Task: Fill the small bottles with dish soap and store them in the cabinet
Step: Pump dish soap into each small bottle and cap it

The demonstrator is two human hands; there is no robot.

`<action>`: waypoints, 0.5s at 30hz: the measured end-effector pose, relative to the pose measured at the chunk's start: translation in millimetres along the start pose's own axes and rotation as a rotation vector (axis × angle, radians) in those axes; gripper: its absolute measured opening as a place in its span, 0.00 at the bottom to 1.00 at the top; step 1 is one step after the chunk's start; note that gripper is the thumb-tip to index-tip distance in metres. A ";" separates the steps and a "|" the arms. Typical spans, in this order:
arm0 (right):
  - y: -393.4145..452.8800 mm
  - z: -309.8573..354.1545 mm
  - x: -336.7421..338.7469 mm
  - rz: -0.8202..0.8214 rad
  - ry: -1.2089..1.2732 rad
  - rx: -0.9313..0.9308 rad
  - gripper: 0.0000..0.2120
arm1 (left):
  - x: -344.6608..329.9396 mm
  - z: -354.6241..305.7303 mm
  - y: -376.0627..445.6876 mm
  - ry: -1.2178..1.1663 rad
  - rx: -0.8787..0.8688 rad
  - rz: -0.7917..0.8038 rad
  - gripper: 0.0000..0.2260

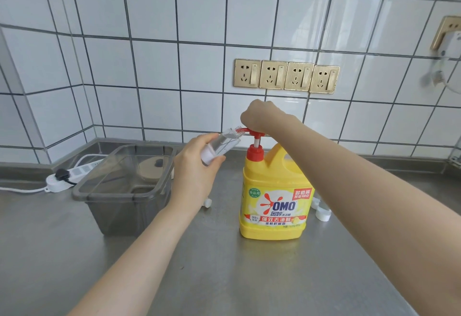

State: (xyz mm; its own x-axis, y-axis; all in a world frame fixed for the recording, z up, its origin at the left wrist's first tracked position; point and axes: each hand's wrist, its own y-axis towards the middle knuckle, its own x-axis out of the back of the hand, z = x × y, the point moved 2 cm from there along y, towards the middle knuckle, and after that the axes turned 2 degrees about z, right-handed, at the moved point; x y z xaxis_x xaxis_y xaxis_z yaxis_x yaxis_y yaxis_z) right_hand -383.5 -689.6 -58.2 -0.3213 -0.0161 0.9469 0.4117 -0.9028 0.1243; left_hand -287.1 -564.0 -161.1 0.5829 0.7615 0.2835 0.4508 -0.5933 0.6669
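tilting at frame centre, the clear small bottle, pinched by left hand fingers, meets the yellow soap jug's red spout; right hand curled fingers press the pump.

1. We see a brushed stainless-steel countertop, matt with a soft sheen.
2. The far wall is glossy white ceramic tile with dark grout.
3. The dish soap jug is smooth, opaque yellow plastic with a glossy printed label; its pump is shiny red plastic.
4. The small bottle is clear, glossy plastic.
5. On the left, the bin is smoky translucent plastic.
6. The four wall sockets have a brushed gold metallic finish.
7. The power strip is smooth white plastic.
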 end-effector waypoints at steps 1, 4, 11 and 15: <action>0.4 -0.4 -1.6 0.007 0.010 -0.014 0.08 | -0.5 0.6 -0.7 -0.006 0.006 -0.001 0.18; 0.1 -0.6 -7.4 0.044 0.040 -0.043 0.09 | -1.8 2.4 -3.1 -0.022 0.019 0.001 0.18; 1.8 2.6 -21.1 0.109 0.002 -0.061 0.10 | -4.5 6.0 -12.4 -0.050 0.089 -0.002 0.17; -3.5 -0.4 -21.4 0.162 0.012 -0.053 0.11 | -9.5 11.0 -16.2 -0.074 0.103 -0.010 0.16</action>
State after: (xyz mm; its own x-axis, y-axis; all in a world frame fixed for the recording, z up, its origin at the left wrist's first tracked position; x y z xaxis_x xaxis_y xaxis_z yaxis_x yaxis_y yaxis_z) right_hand -378.4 -686.2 -79.0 -0.2644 -0.1676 0.9497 0.4134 -0.9094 -0.0454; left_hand -292.5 -564.4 -182.1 0.6247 0.7482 0.2234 0.5211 -0.6125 0.5943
